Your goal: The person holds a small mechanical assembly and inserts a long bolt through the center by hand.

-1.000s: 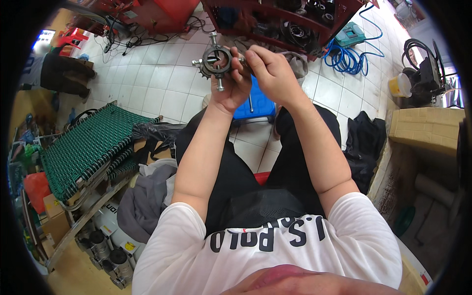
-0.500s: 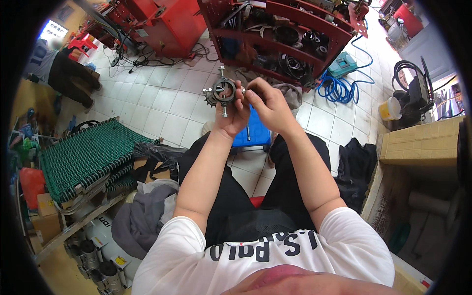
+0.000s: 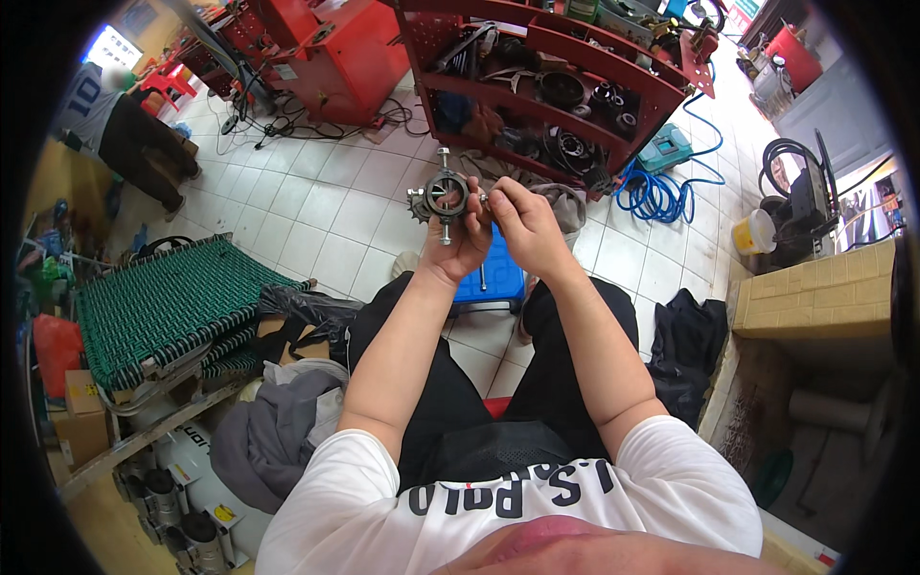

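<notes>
My left hand (image 3: 457,253) is closed around a ring-shaped dark metal part (image 3: 428,200) held up in front of my knees. Bolts stick out from the ring at its top, bottom and left, and a toothed edge shows at its lower left. With thumb and fingertips, my right hand (image 3: 529,226) pinches a small bolt (image 3: 484,197) on the ring's right side. Below the hands is a blue box-like stool (image 3: 502,261), with a thin metal tool (image 3: 483,277) lying on it.
Ahead stands a red shelf cart (image 3: 517,144) full of parts. A coiled blue hose (image 3: 661,196) lies on the tiles beside a teal case (image 3: 665,147). Left is a green woven folding bed (image 3: 182,297); right, a yellow ledge (image 3: 819,292). A person (image 3: 125,120) bends at the far left.
Both hands and the metal part sit slightly lower and further right in view, while the background has shifted a little. My hold on the part and the bolt looks the same.
</notes>
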